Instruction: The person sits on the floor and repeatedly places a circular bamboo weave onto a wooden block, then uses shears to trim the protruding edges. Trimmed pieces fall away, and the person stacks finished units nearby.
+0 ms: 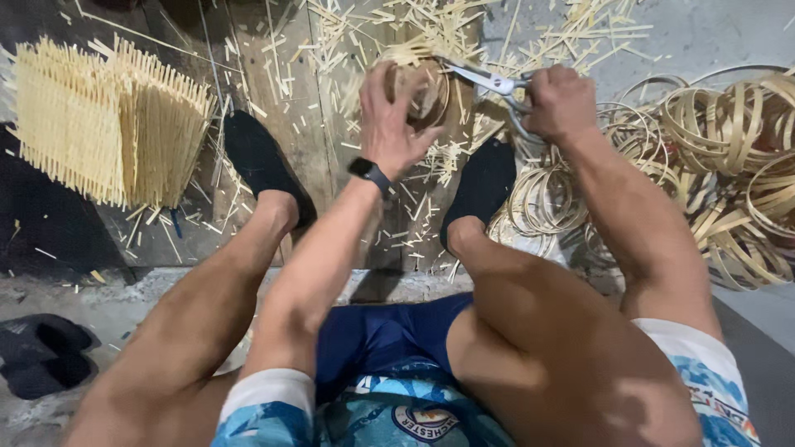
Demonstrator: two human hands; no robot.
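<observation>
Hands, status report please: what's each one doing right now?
Left hand gripping small woven basket. Right hand shut on scissors, blades at basket rim. Cut slivers litter floor.

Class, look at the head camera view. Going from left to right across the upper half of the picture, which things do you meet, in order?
Stack of woven bamboo panels → black slipper → left hand on a small woven basket → scissors → right hand → pile of bamboo strip rings.
</observation>
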